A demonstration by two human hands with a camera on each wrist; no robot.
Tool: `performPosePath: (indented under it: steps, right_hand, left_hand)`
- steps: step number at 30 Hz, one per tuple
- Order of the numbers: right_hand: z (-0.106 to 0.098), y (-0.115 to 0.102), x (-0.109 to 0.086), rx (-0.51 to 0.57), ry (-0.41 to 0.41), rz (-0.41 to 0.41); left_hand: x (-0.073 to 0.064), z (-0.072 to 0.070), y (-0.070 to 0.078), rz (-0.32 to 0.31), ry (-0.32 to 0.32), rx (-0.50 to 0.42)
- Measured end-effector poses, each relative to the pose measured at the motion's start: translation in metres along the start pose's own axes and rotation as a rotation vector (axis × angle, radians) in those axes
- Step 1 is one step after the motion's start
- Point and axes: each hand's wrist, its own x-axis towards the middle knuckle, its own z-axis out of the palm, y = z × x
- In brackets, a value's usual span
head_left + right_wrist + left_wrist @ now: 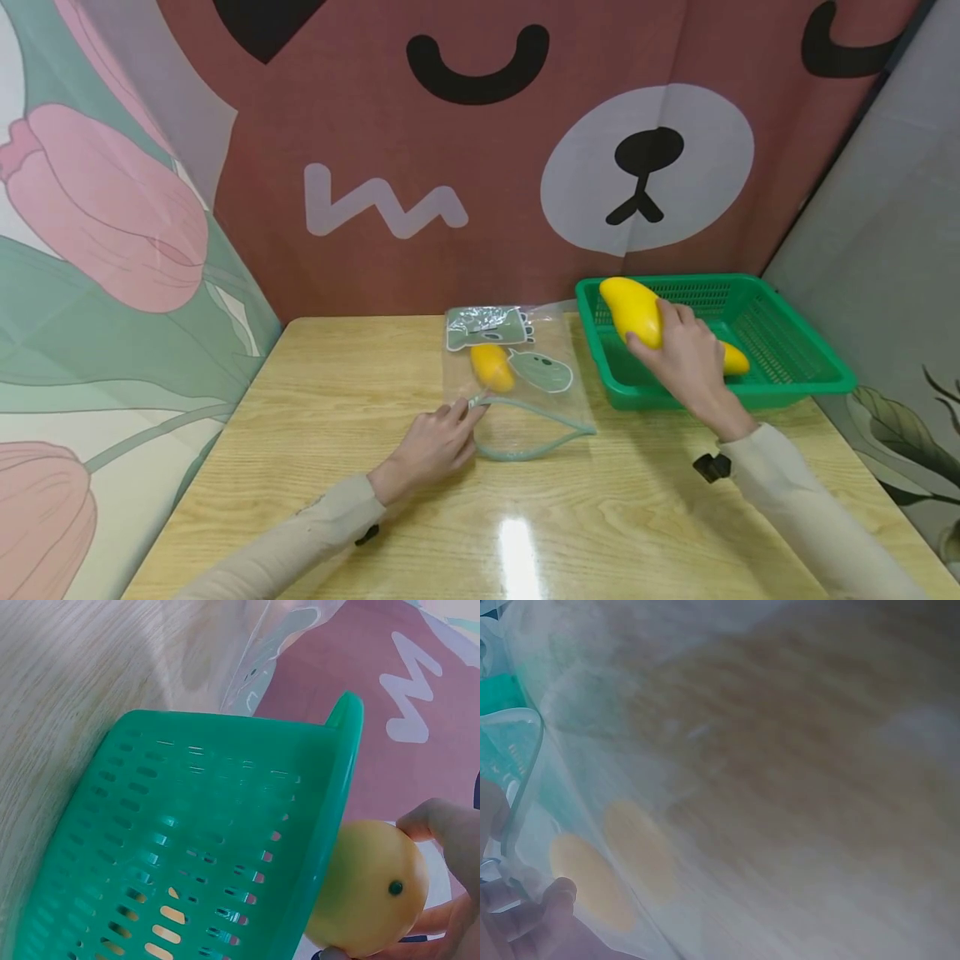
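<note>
My left hand (431,442) pinches the edge of a clear zip bag (528,454), whose pale green rim gapes on the side nearest me. Inside the bag lies a yellow mango (491,368), between printed green cartoon figures; the left wrist view shows this mango (592,883) through the plastic, just past my fingers. Over the left part of a green basket (795,388), my right hand (690,358) grips a second yellow mango (632,310). Its stem end, with a dark spot, faces the right wrist camera. Another mango (735,360) sits in the basket, partly hidden behind my right hand.
The slotted basket stands at the back right of the wooden table (360,367), close beside the bag. Behind the table hangs a brown cloth (510,275) with a cartoon bear face. A floral cloth (97,350) borders the left side.
</note>
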Motion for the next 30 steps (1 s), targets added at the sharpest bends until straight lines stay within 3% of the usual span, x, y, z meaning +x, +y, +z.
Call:
performPosePath:
  steps: [30]
  right_hand:
    - [-0.011,-0.019,-0.009,0.043,0.010,-0.048]
  left_hand:
    - [0.001,0.002,-0.001,0.007,0.012,0.008]
